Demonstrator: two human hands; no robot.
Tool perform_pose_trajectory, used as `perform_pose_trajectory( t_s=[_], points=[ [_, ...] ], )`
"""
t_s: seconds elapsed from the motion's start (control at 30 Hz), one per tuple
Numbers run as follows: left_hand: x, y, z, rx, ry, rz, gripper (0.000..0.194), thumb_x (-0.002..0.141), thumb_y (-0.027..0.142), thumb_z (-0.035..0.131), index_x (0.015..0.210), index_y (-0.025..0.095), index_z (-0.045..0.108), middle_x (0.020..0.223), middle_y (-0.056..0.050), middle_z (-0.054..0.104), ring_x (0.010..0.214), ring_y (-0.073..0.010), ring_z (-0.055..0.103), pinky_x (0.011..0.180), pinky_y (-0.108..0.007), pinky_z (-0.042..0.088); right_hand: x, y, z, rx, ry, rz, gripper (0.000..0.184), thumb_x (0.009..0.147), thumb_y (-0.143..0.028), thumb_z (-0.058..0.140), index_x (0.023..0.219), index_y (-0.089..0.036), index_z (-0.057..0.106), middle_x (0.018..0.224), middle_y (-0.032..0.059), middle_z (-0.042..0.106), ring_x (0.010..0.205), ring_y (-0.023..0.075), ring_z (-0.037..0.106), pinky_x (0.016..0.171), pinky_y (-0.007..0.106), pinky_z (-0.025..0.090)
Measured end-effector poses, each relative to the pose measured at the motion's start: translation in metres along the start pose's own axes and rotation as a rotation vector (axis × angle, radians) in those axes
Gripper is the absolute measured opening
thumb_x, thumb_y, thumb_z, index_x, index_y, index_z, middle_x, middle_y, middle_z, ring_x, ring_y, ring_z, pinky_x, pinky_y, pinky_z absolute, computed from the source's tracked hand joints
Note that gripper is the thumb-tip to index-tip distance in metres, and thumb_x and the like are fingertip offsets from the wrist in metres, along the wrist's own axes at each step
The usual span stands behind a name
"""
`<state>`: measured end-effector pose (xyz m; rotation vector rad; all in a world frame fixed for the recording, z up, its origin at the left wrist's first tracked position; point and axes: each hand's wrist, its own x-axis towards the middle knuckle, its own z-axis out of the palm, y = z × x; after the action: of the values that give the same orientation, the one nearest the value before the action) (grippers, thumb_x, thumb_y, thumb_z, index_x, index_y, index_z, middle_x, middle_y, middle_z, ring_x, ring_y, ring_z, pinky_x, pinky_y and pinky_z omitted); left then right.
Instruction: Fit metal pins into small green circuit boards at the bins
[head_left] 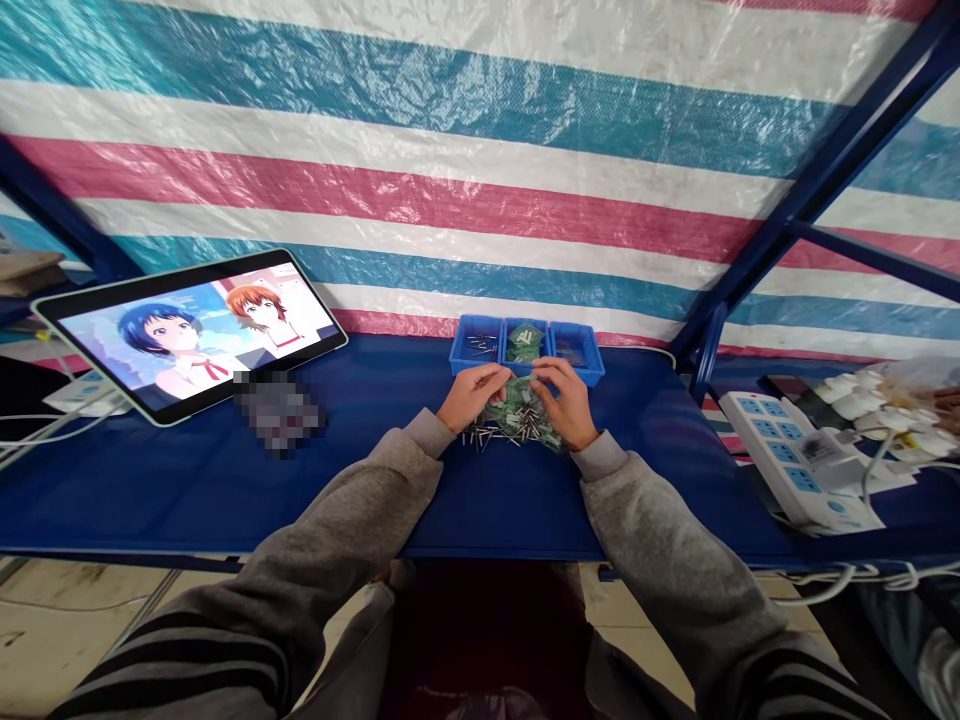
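Over a small heap in the middle of the table, my left hand [472, 396] has its thumb and fingertips pressed together. Level with it, my right hand [568, 402] is closed in a pinch, its fingertips facing the left ones. Whatever sits between the fingers is too small to name. Below both hands lie green translucent plastic pieces [517, 390] and a scatter of thin metal pins [491, 436]. Just beyond the hands stands a blue three-compartment tray [459, 366]. Metal pins are in its left compartment, green pieces in the middle; the right one's contents are unclear.
A tablet [202, 335] showing a cartoon leans at the left, beside a blurred patch [281, 412]. A white power strip [787, 455] and white bottles [862, 395] are at the right. A striped sheet [480, 180] hangs behind the blue table [502, 510], with blue metal posts [739, 260].
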<state>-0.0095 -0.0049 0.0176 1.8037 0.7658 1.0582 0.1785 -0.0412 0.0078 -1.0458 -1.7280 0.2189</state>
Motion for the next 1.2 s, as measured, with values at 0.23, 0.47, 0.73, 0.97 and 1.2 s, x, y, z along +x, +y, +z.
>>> perform_pose_trajectory(
  t_s=[0.23,0.47,0.73,0.97,1.2],
  points=[
    [-0.0015,-0.0015,0.0000,0.158,0.084,0.127,0.039,0.082,0.052,0.065,0.080,0.013,0.067,0.078,-0.006,0.066,0.069,-0.0158,0.061,0.061,-0.026,0.050,-0.0020,-0.0045,0.0006,0.028,-0.015,0.092,0.028,0.091,-0.045,0.053,0.095,-0.020,0.066,0.078,0.0043,0.069,0.065,0.0181,0.064,0.069,0.033,0.054],
    [-0.0032,-0.0003,0.0022,-0.039,-0.009,-0.001,0.044,0.079,0.044,0.070,0.110,0.015,0.056,0.074,-0.001,0.061,0.066,-0.0146,0.061,0.061,-0.025,0.051,-0.0020,-0.0074,-0.0013,0.062,0.008,0.082,0.023,0.093,-0.037,0.050,0.095,-0.020,0.067,0.081,0.0044,0.069,0.066,0.0170,0.063,0.067,0.031,0.053],
    [0.0011,0.0021,-0.0033,-0.215,-0.014,-0.036,0.049,0.079,0.041,0.072,0.115,0.019,0.047,0.057,0.007,0.051,0.047,-0.0101,0.053,0.053,-0.023,0.049,-0.0014,-0.0066,-0.0022,0.087,-0.078,-0.089,0.023,0.091,-0.025,0.047,0.103,-0.023,0.066,0.116,0.0115,0.060,0.101,0.0230,0.062,0.075,0.036,0.056],
    [0.0023,0.0001,-0.0039,-0.099,-0.070,0.001,0.040,0.086,0.054,0.058,0.090,0.015,0.065,0.078,-0.005,0.063,0.064,-0.0148,0.059,0.057,-0.027,0.051,-0.0012,-0.0028,0.0007,0.057,-0.002,0.037,0.019,0.092,-0.037,0.052,0.089,-0.022,0.063,0.089,0.0065,0.069,0.083,0.0208,0.066,0.075,0.035,0.055],
    [0.0008,0.0019,-0.0046,-0.125,-0.008,-0.041,0.035,0.081,0.044,0.069,0.100,0.017,0.057,0.055,0.005,0.053,0.047,-0.0107,0.053,0.050,-0.023,0.046,-0.0034,-0.0059,-0.0017,0.155,-0.057,0.116,0.026,0.095,-0.036,0.046,0.109,-0.022,0.062,0.071,0.0010,0.064,0.061,0.0171,0.064,0.065,0.033,0.054]
  ],
)
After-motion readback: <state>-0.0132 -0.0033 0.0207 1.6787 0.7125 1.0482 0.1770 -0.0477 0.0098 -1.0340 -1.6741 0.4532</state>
